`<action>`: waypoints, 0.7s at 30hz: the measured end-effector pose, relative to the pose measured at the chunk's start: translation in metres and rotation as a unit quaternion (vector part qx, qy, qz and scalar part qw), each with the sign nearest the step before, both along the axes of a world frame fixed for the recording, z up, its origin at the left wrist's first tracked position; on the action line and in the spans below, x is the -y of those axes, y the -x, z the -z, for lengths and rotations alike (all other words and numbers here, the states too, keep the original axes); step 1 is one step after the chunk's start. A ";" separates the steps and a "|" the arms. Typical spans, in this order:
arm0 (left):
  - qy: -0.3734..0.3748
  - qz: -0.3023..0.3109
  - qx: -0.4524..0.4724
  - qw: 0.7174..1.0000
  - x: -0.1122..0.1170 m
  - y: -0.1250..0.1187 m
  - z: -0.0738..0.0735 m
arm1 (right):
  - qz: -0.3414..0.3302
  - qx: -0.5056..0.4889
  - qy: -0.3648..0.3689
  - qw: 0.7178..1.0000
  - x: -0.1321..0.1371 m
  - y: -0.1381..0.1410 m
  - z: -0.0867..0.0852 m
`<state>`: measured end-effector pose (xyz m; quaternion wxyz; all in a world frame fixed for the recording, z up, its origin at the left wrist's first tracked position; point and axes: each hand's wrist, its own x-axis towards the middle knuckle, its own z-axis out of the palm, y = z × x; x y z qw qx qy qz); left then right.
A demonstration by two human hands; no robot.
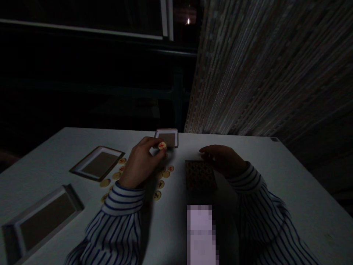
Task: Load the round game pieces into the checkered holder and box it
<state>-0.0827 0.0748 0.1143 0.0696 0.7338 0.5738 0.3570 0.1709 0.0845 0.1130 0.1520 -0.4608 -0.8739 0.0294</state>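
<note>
My left hand (142, 160) pinches a round Chinese chess piece (162, 145) with a red character between thumb and fingers, raised above the table. Below and around that hand lie several loose pieces, among them a black-marked piece (160, 184) and a red-marked piece (170, 168); some are hidden by the hand and sleeve. My right hand (223, 158) hovers at the right edge of a dark square box (200, 175) with a patterned top. Its fingers are stretched out and apart, with nothing seen in them, though the light is dim.
On the white table (275, 221) stand a small tray (167, 137) at the back, a second tray (97, 163) on the left and a larger tray (42, 224) at the front left. A string curtain (248, 66) hangs behind on the right. A pixelated patch covers the front middle.
</note>
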 end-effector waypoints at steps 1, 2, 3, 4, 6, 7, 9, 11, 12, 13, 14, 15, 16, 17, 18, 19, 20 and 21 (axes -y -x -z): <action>0.003 0.009 0.010 1.000 0.002 -0.002 -0.002 | 0.003 0.003 0.006 1.000 0.002 -0.001 0.000; 0.004 0.017 0.019 1.000 0.004 -0.006 -0.004 | 0.006 0.006 0.011 1.000 0.004 -0.003 -0.001; 0.005 0.027 0.027 0.999 0.006 -0.009 -0.004 | 0.008 0.011 0.019 1.000 0.005 -0.004 -0.001; 0.008 0.044 0.037 0.998 0.008 -0.014 -0.005 | 0.010 0.017 0.027 0.999 0.007 -0.005 -0.002; 0.014 0.080 0.066 0.994 0.010 -0.023 -0.003 | 0.013 0.025 0.039 0.999 0.010 -0.008 -0.003; 0.019 0.097 0.078 0.992 0.011 -0.027 -0.001 | 0.014 0.024 0.043 0.999 0.011 -0.009 -0.004; 0.034 0.119 0.096 0.988 0.012 -0.034 0.004 | 0.009 0.012 0.047 0.999 0.012 -0.011 -0.005; 0.051 0.130 0.111 0.984 0.012 -0.039 0.009 | -0.003 -0.007 0.053 0.999 0.013 -0.012 -0.005; 0.057 0.134 0.118 0.982 0.012 -0.042 0.011 | -0.013 -0.020 0.059 0.998 0.013 -0.012 -0.005; 0.063 0.140 0.122 0.981 0.012 -0.044 0.013 | -0.025 -0.037 0.066 0.997 0.013 -0.012 -0.005; 0.068 0.147 0.124 0.979 0.013 -0.046 0.014 | -0.036 -0.056 0.071 0.995 0.012 -0.011 -0.004; 0.072 0.152 0.123 0.978 0.013 -0.048 0.015 | -0.047 -0.077 0.075 0.993 0.012 -0.011 -0.004; 0.075 0.156 0.118 0.978 0.014 -0.050 0.015 | -0.055 -0.098 0.077 0.991 0.012 -0.010 -0.004; 0.079 0.157 0.110 0.978 0.014 -0.051 0.015 | -0.060 -0.120 0.080 0.988 0.011 -0.009 -0.004; 0.083 0.159 0.101 0.979 0.015 -0.053 0.015 | -0.065 -0.140 0.087 0.984 0.011 -0.007 -0.004; 0.089 0.159 0.091 0.979 0.016 -0.055 0.014 | -0.068 -0.160 0.096 0.980 0.010 -0.006 -0.004; 0.095 0.162 0.084 0.979 0.016 -0.057 0.014 | -0.069 -0.178 0.108 0.976 0.010 -0.005 -0.004; 0.104 0.167 0.080 0.977 0.017 -0.058 0.014 | -0.071 -0.196 0.118 0.971 0.009 -0.003 -0.004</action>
